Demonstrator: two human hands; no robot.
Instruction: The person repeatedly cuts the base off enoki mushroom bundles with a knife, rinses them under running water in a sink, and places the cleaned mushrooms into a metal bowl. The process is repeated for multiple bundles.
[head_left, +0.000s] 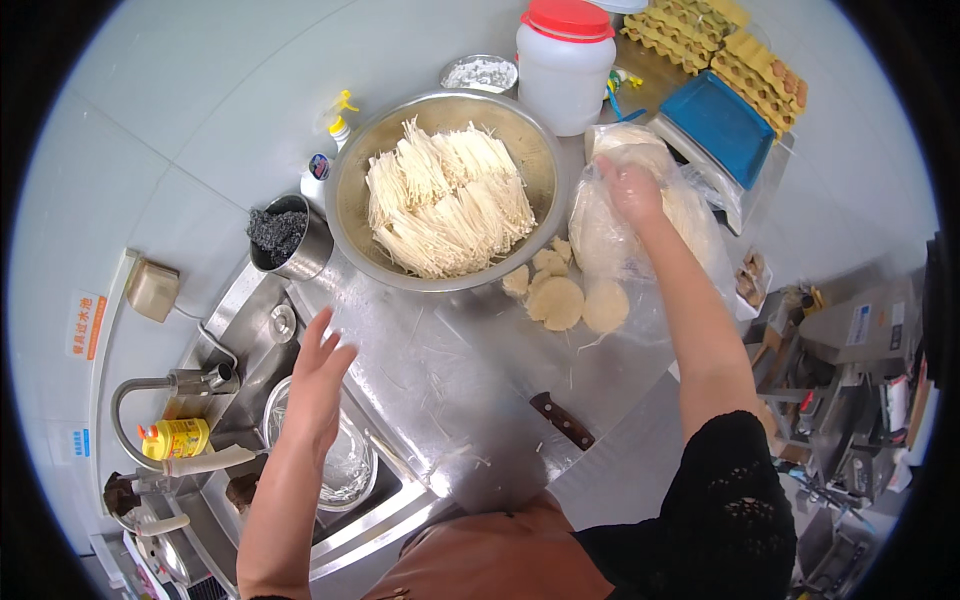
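My right hand (634, 193) is closed on a clear plastic bag (615, 232) of pale enoki mushrooms at the right of the steel counter. Some of its fingers are hidden by the film. My left hand (321, 379) hangs over the sink's edge, fingers apart, holding nothing. Between and beyond the hands sits a large steel bowl (349, 225), in which trimmed enoki mushrooms (454, 202) lie in bunches. Cut-off enoki root ends (555, 302) are heaped between bowl and bag. A knife with a dark riveted handle (562, 421) lies on the counter near my body; its blade barely stands out.
Left is a sink with a water-filled basin (352, 469), a faucet (135, 384) and a yellow bottle (177, 438). A steel pot (304, 251) holds scouring wool. Behind stand a red-lidded tub (566, 82), a blue-topped scale (718, 124) and egg trays (757, 75).
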